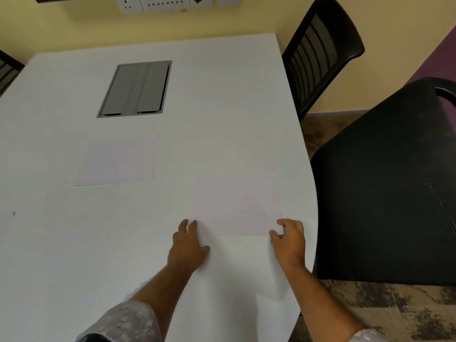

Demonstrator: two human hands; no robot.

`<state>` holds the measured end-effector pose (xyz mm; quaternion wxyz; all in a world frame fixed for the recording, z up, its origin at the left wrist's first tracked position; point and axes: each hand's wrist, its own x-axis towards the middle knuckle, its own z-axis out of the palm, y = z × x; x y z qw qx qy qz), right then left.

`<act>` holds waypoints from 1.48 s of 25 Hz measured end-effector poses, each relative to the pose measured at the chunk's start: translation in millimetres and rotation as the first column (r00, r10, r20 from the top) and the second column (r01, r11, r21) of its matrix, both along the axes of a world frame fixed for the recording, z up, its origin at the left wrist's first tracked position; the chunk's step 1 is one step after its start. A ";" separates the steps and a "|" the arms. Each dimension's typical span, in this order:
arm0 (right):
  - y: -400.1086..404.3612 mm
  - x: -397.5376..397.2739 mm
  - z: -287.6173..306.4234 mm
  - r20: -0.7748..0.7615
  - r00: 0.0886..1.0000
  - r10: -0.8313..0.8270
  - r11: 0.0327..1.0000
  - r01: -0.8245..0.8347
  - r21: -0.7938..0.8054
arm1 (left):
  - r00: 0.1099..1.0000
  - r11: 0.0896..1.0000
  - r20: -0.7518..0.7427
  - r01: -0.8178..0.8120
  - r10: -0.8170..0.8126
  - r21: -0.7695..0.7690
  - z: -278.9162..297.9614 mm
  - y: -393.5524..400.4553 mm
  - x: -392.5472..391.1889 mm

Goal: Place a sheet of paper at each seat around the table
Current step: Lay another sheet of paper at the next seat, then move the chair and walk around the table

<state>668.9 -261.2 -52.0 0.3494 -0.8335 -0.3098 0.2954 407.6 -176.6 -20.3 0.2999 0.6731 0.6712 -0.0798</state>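
A white sheet of paper (235, 206) lies flat on the white table (222, 95) near its right edge, facing a black chair (385, 188). My left hand (188, 245) rests with its fingertips on the sheet's near left corner. My right hand (288, 239) pinches the near right corner between thumb and fingers. A second white sheet or small stack (117, 160) lies further left, toward the table's middle. At the far left edge a corner of another sheet (6, 222) shows faintly.
A grey cable hatch (135, 88) is set into the tabletop further back. A second black mesh chair (318, 50) stands at the far right corner, another chair's edge (7, 71) at far left. Wall sockets (172, 2) hang above. Patterned carpet (394, 314) lies at right.
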 end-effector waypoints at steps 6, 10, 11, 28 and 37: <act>-11.9 -4.4 11.4 0.095 0.992 0.081 0.989 -0.068 -0.133 | 0.999 0.999 0.017 0.032 -0.032 -0.012 4.3 -7.0 -0.3; -19.2 -12.1 26.6 0.103 0.987 0.126 0.984 -0.111 -0.141 | 0.997 0.992 0.057 -0.051 0.045 0.115 14.9 -24.3 -7.0; -20.0 -17.1 31.5 0.112 0.983 0.147 0.983 -0.132 -0.130 | 0.995 0.980 0.076 -0.085 0.072 0.180 18.5 -28.8 -10.4; -121.6 -191.2 186.7 0.270 0.800 0.536 0.817 -0.572 0.074 | 0.826 0.793 0.553 -0.408 0.109 0.453 163.5 -175.2 -170.3; -177.8 -210.8 243.5 0.513 0.586 0.627 0.671 -0.741 0.025 | 0.892 0.803 0.452 -0.283 0.019 0.524 191.8 -244.6 -185.0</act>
